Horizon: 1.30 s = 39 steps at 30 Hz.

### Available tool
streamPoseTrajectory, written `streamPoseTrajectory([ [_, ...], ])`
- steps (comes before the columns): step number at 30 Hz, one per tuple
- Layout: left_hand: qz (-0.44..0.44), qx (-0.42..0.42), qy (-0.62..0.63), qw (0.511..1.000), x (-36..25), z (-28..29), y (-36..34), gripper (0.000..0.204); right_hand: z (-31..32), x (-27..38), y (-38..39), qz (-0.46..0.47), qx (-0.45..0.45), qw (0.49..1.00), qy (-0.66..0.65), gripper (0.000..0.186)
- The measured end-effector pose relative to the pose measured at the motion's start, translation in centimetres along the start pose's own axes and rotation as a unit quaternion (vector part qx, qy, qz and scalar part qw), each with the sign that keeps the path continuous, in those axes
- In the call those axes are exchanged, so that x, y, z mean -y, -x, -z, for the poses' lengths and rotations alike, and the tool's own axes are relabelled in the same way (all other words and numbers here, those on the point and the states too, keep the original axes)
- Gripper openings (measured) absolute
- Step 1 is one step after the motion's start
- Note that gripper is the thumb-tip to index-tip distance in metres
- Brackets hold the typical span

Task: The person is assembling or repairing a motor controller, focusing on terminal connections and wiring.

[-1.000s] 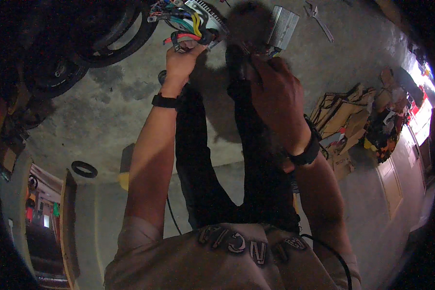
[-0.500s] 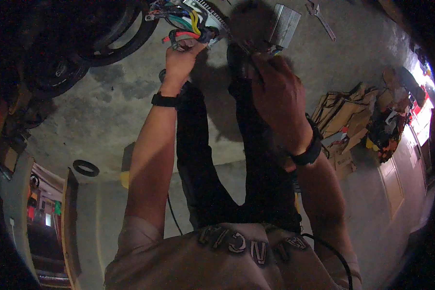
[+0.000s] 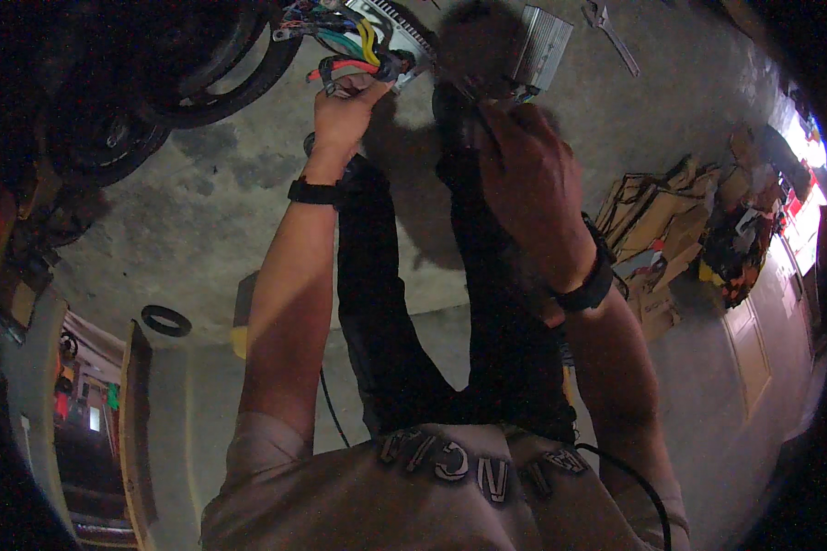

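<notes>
My left hand (image 3: 343, 124) is closed around a bundle of thick coloured wires (image 3: 347, 66), red, yellow, green and black among them. The wires run beside a silver finned metal box (image 3: 390, 23) at the upper edge. My right hand (image 3: 535, 174) is to the right, its thumb and fingers pinched together and pointing away from me. A thin dark shape shows near those fingertips; shadow keeps me from telling what it is. Just beyond them lies a second finned metal box (image 3: 542, 46) on the floor, with short wires at its near end.
An adjustable wrench (image 3: 613, 39) lies at the far right. Black wheels with tyres (image 3: 220, 92) crowd the upper left. Flattened cardboard (image 3: 657, 216) is piled at the right. A small loose tyre (image 3: 165, 320) and a doorway (image 3: 87, 422) are at lower left.
The view has shifted very slightly. Both hands keep nearly the same place and grip; the wires and metal boxes have not visibly moved.
</notes>
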<state>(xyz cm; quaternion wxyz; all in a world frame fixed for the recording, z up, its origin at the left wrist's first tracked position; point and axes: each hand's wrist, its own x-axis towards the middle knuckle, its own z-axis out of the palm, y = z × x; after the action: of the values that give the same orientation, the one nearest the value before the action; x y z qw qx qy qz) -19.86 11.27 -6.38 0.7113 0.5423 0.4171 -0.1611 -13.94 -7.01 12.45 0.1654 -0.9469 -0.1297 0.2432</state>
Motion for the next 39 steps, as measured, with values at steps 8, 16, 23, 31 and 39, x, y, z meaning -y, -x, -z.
streamPoseTrajectory([
  [8,0.027,-0.009,-0.032,0.999,-0.3,0.0,0.1,0.02,-0.5,-0.5,0.0,0.01,-0.027,0.998,-0.057,0.024],
  [16,0.02,-0.007,-0.048,0.999,-0.2,0.3,0.2,0.019,-0.6,0.4,-0.8,-0.039,0.0,0.998,-0.039,0.025],
  [23,-0.016,-0.001,-0.046,0.999,0.4,0.9,0.0,0.02,-0.7,0.9,-1.2,0.011,0.046,0.992,0.117,0.021],
  [31,-0.025,0.02,-0.041,0.999,0.6,0.6,-0.2,0.018,-0.1,2.1,-2.8,-0.071,0.164,0.972,0.155,0.022],
  [39,-0.047,-0.001,-0.112,0.993,-1.1,-1.1,0.7,0.015,-0.9,-0.1,-2.7,-0.085,0.049,0.995,0.017,0.027],
])
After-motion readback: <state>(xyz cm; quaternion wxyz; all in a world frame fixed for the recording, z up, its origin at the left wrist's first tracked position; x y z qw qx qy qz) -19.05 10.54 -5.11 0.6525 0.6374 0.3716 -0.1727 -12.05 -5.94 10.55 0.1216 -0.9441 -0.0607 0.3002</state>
